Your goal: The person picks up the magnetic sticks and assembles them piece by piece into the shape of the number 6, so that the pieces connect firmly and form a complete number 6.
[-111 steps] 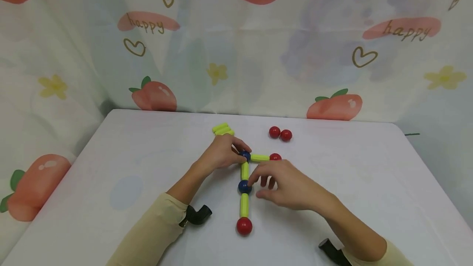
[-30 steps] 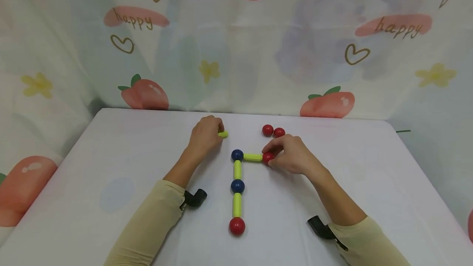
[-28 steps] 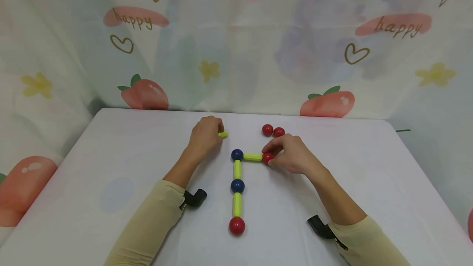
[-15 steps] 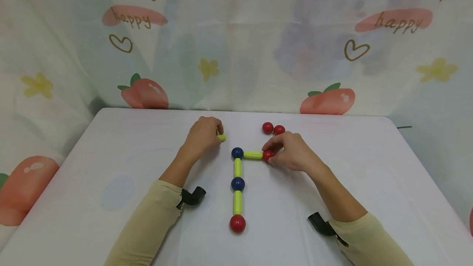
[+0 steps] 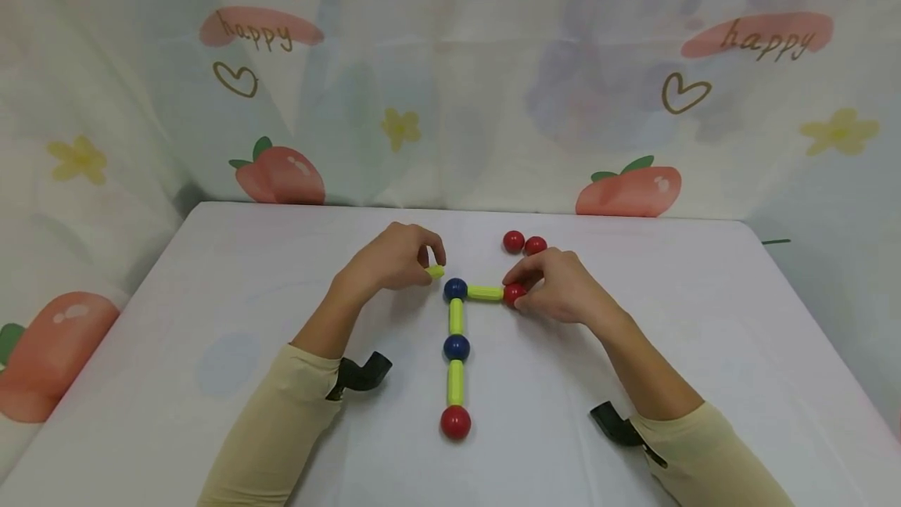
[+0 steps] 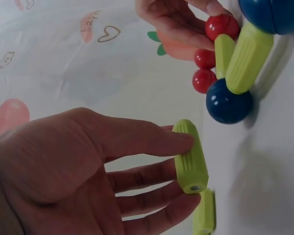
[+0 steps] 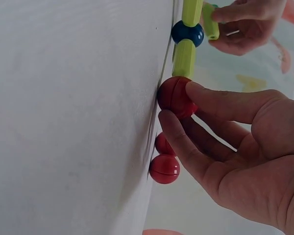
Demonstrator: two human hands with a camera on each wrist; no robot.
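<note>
My left hand pinches a yellow-green magnetic rod between thumb and fingers, just left of the upper blue ball and apart from it. With thumb and fingers my right hand grips the red ball that ends a horizontal rod. That rod joins the upper blue ball. Below it a rod, the lower blue ball, another rod and a red ball run in a line towards me.
Two loose red balls touch each other behind my right hand. Another yellow-green rod lies beyond my left fingers in the left wrist view. The white table meets a printed curtain at its back edge.
My left hand has left the upper blue ball, gone to the loose rods, and come back rightwards with one rod. The right hand moved from the lower blue ball to the right-end red ball and stays there.
</note>
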